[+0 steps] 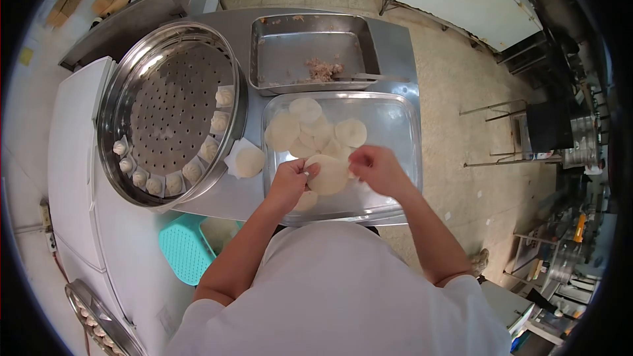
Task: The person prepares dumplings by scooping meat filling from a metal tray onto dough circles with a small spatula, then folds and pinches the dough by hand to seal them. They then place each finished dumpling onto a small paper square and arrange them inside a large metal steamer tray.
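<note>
While the left hand (pixel 290 178) pinches a round dough wrapper (pixel 328 175) over the metal tray (pixel 402 151), right hand (pixel 376 166) fingers curl loosely at its edge; filling seems next.

The person wears a plain white short-sleeved T-shirt — no print, logo or lettering shows on it. Its fabric fills the lower middle of the view, smooth across chest and shoulders, with soft folds near the sleeve hems. Both sleeves end above the elbows, leaving the forearms bare. The left hand (pixel 290 181) and right hand (pixel 377 168) are bare too — no gloves, watch, rings or bands visible.
</note>
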